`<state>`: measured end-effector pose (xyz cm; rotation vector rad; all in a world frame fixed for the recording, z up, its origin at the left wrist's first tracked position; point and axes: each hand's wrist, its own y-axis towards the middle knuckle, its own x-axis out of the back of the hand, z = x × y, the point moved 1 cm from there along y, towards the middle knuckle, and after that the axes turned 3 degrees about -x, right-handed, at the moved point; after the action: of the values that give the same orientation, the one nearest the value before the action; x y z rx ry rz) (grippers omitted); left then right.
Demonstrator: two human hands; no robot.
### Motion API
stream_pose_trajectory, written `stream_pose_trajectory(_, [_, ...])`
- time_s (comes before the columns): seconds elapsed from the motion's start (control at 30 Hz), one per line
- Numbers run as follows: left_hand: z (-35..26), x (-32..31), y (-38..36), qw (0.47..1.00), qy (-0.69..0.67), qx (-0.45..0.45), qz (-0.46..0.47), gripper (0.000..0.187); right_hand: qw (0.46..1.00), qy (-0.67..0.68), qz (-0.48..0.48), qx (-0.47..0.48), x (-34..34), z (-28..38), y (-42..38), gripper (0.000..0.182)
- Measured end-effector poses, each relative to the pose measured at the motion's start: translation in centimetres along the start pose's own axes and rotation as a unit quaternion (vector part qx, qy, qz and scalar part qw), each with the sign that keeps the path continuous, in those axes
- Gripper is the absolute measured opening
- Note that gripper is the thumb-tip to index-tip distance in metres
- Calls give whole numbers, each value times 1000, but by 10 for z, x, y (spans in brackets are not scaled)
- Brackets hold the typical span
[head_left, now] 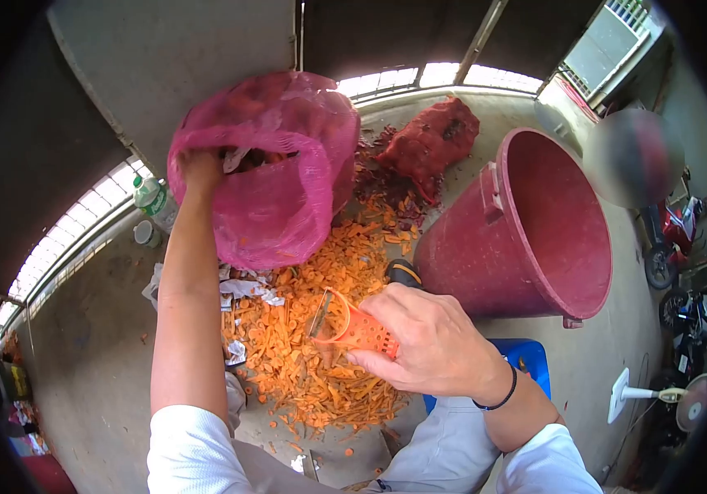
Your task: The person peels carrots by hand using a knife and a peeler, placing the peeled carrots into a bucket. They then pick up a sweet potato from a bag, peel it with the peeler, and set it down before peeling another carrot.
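Note:
My right hand (432, 337) is closed around an orange peeler (362, 331) with a perforated handle and a metal blade that points left. Below the peeler, orange peelings (308, 370) that look like carrot are heaped on the floor. My left hand (202, 167) reaches through the mouth of a large pink plastic bag (275, 218). Its fingers are hidden inside, so what they touch cannot be made out. Dark and reddish contents show dimly through the bag, too unclear to name.
A tall dark-red bin (485, 239) stands tilted at the right, its inside facing me. Behind the heap lies a red mesh sack (432, 144). A green-capped bottle (153, 198) and a cup (147, 234) stand left of the bag. A blue stool (530, 362) is beside my leg, a fan (693, 402) farther right.

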<state>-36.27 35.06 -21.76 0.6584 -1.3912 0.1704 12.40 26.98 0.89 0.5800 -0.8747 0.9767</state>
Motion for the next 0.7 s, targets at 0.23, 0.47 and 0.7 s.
stream_pose_trajectory(0.23, [-3,-17,-2,986,-26,14,-163,38,1000,-9,-3,-19,2,-12,0,41])
stream_pose_trajectory(0.47, [18,22,-14,922,-378,79,13,36,999,-11,-28,-34,0,-14,-3,46])
stream_pose_trajectory(0.7, [5,57,-68,571,-745,282,199,37,998,-11,-25,-62,-6,-14,-4,42])
